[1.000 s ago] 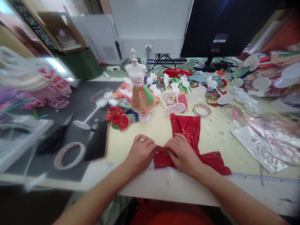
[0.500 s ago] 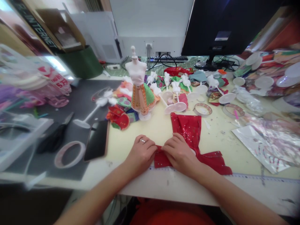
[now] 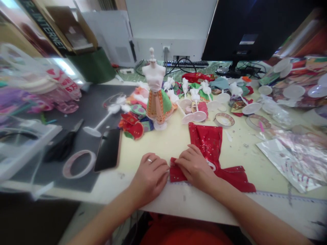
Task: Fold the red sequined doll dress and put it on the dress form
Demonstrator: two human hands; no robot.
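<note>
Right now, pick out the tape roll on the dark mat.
The leftmost roll, beside the phone; the other two lie on the pale tabletop.

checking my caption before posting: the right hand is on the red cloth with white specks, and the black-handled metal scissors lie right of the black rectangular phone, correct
One thing is wrong: in the head view, the black-handled metal scissors lie left of the black rectangular phone, not right. The right hand is indeed on the red cloth with white specks.

2 forearms (image 3: 108, 217) angle inward; left hand (image 3: 149, 178) and right hand (image 3: 195, 166) (both curled) lie just apart.
</note>
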